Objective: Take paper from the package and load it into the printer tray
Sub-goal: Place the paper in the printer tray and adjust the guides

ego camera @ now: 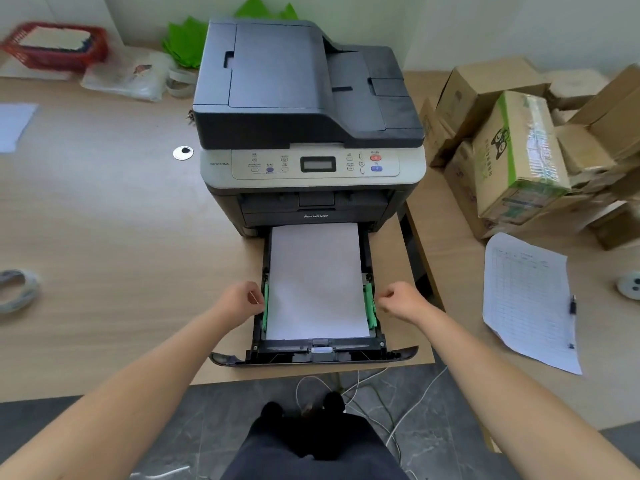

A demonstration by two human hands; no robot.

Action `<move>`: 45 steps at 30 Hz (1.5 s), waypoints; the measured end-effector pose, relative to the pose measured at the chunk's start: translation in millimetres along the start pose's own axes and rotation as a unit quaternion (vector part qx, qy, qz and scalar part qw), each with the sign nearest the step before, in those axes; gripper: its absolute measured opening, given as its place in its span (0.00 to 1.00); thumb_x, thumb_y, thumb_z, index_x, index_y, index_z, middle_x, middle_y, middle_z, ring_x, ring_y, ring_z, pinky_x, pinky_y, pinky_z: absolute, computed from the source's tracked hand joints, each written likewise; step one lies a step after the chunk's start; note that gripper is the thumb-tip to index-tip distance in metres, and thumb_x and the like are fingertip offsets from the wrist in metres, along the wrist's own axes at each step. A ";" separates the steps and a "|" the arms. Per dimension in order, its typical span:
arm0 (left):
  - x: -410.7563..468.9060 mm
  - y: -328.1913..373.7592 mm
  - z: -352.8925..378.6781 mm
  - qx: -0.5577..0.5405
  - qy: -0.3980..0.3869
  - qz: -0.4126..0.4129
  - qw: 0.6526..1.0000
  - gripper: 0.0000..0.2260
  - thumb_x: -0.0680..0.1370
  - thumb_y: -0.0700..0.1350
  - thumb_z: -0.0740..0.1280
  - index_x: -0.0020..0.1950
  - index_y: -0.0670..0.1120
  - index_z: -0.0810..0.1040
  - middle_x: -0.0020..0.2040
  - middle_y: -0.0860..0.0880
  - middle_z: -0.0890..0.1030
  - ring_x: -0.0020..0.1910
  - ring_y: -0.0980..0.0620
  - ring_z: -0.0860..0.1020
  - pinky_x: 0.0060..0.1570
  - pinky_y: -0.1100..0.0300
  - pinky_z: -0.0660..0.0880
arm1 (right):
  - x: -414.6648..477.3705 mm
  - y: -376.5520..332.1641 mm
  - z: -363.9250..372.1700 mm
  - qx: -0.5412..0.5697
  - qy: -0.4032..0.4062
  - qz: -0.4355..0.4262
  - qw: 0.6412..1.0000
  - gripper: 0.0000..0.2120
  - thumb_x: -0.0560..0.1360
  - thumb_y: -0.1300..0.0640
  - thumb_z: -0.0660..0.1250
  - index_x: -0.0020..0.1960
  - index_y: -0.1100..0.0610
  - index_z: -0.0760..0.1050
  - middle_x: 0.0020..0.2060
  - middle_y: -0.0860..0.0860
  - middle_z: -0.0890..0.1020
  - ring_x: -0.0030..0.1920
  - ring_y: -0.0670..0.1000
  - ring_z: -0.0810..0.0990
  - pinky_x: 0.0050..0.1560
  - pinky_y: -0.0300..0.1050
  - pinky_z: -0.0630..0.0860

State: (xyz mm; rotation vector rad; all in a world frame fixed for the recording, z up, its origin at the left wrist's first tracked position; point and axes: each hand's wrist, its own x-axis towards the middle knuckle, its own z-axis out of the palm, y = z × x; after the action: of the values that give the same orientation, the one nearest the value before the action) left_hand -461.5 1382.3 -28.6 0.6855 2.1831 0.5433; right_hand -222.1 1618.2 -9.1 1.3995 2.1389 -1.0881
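Note:
A dark grey printer stands on the wooden desk. Its paper tray is pulled out toward me over the desk's front edge. A stack of white paper lies flat in the tray between two green side guides. My left hand is at the tray's left wall, fingers curled beside the left green guide. My right hand is just outside the right green guide, fingers curled, apart from it by a small gap. Neither hand holds paper. No paper package is recognisable.
Cardboard boxes are piled on the right desk, with a printed form and a pen in front of them. A red basket, plastic bag and tape roll lie at left. Cables hang below the desk.

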 end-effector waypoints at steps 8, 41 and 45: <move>-3.4 -10.2 12.0 -0.054 0.084 -0.029 0.995 0.07 0.71 0.41 0.74 0.47 0.42 0.79 0.44 0.41 0.82 0.39 0.45 0.78 0.39 0.57 0.73 | -4.3 1.6 24.9 0.043 0.023 0.006 0.999 0.18 0.79 0.63 0.60 0.67 0.63 0.74 0.63 0.60 0.79 0.62 0.58 0.78 0.63 0.48 0.73; -9.6 11.9 33.2 -0.040 0.135 -0.046 0.989 0.09 0.75 0.35 0.67 0.52 0.39 0.83 0.58 0.45 0.75 0.46 0.49 0.74 0.43 0.59 0.71 | -11.1 -6.4 38.6 0.058 0.028 0.032 0.997 0.11 0.76 0.58 0.61 0.54 0.62 0.77 0.58 0.60 0.74 0.50 0.57 0.78 0.51 0.47 0.74; -14.2 10.9 36.5 -0.122 0.120 -0.051 0.984 0.12 0.76 0.34 0.64 0.57 0.38 0.82 0.63 0.43 0.73 0.51 0.49 0.73 0.48 0.60 0.70 | -5.5 -14.7 37.0 0.049 0.032 0.036 0.998 0.06 0.76 0.57 0.60 0.44 0.58 0.72 0.66 0.59 0.64 0.44 0.52 0.73 0.45 0.41 0.69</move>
State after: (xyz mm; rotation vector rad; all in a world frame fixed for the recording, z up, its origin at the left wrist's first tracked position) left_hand -422.1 1387.5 -37.0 0.3904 2.3046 0.8595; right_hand -236.7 1583.5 -23.2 1.5649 2.0861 -1.1497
